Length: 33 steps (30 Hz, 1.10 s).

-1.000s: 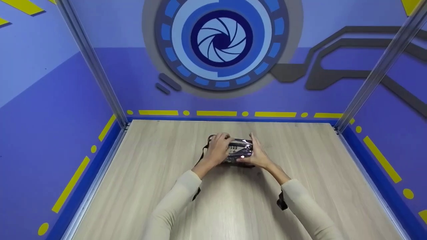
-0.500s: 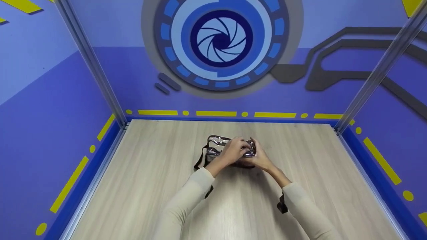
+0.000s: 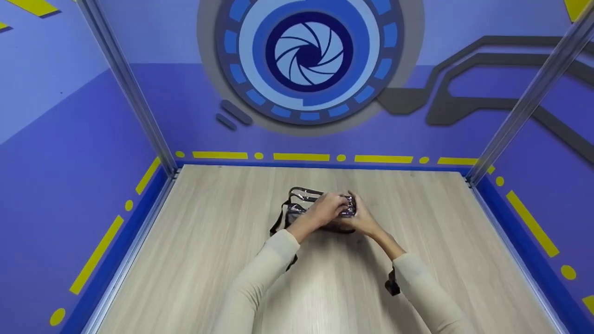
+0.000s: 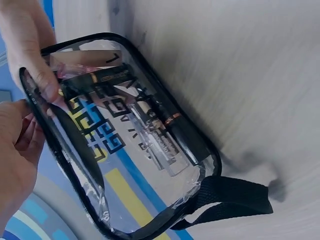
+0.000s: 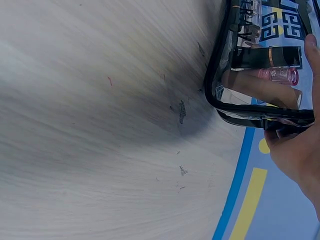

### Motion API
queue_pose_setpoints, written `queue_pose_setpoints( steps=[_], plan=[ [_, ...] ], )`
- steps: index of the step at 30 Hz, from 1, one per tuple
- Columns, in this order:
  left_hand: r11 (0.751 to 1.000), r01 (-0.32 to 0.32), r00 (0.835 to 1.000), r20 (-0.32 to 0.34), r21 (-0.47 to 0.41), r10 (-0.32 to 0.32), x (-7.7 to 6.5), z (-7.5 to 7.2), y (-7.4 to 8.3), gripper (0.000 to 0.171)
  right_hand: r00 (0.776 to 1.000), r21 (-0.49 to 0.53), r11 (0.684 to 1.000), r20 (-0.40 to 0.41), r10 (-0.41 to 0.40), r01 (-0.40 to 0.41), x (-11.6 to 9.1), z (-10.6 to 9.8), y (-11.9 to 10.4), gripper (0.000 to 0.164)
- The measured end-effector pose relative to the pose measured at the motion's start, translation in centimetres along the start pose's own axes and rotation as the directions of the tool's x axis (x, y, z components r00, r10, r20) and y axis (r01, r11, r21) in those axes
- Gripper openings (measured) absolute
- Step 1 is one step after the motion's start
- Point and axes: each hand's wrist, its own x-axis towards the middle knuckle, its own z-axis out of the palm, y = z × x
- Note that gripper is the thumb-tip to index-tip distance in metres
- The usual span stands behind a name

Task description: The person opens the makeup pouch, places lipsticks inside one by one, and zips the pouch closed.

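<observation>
A clear cosmetics pouch (image 3: 297,211) with black trim stands on the table, its black strap (image 4: 230,200) at the left end. Through its wall show dark tubes (image 4: 185,135), a clear tube (image 4: 155,145) and a small pink bottle (image 5: 280,76). My right hand (image 3: 364,220) grips the pouch's right end, thumb on the near side and fingers behind. My left hand (image 3: 327,208) reaches across the top to that same end. Its fingers are curled at the upper edge, close to my right hand; the exact spot they pinch is hidden.
The wood-grain table (image 3: 209,278) has marks (image 5: 182,112) near the pouch. A blue patterned panel (image 3: 181,106) closes the back, with more panels at both sides. Metal posts (image 3: 134,88) rise at the rear corners.
My left hand has moved right from the pouch's left half to its right end, uncovering the left end and strap. In the last half second it shifts only slightly. My right hand stays in place.
</observation>
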Motion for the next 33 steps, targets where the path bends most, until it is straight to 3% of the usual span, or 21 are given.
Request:
queue_pose_setpoints(
  steps=[6,8,11,15,20,26,30,33],
  plan=[
    [0.999,-0.015,0.998,0.062,-0.040,0.018,0.2,-0.5,-0.1,0.014,1.000,0.006,1.000,-0.010,-0.003,0.004,0.1,0.1,0.5,0.100],
    [0.998,-0.006,0.996,0.089,-0.066,0.012,0.3,-0.7,-0.2,0.017,1.000,0.013,1.000,-0.008,-0.003,0.003,-0.2,-0.1,-0.7,0.099],
    [0.997,-0.003,0.994,0.113,-0.078,0.011,0.3,-0.9,-0.2,0.017,1.000,0.019,1.000,-0.016,-0.001,0.001,-0.3,0.0,-0.8,0.100],
    [0.998,-0.052,0.996,0.075,-0.031,0.055,0.0,-0.6,-0.4,0.013,1.000,0.026,1.000,-0.024,0.005,-0.005,-0.6,0.0,-1.2,0.100],
    [0.997,-0.075,0.997,0.008,-0.026,0.075,-0.4,-0.1,-0.7,0.009,1.000,0.032,0.999,0.008,0.003,-0.003,-1.6,-0.3,-3.6,0.095],
    [0.995,0.088,0.992,-0.090,-0.050,-0.092,-0.6,0.3,-0.6,0.006,1.000,-0.016,1.000,-0.010,-0.010,0.010,-0.8,0.1,-1.9,0.092],
    [0.978,0.191,0.971,-0.130,-0.080,-0.201,-0.4,0.4,-0.2,0.007,1.000,-0.029,1.000,-0.023,-0.008,0.007,0.0,0.2,-0.2,0.092],
    [0.953,0.274,0.946,-0.142,-0.126,-0.291,-0.3,0.3,0.1,0.008,1.000,-0.043,0.999,-0.016,-0.008,0.007,0.2,0.1,0.1,0.095]
  ],
)
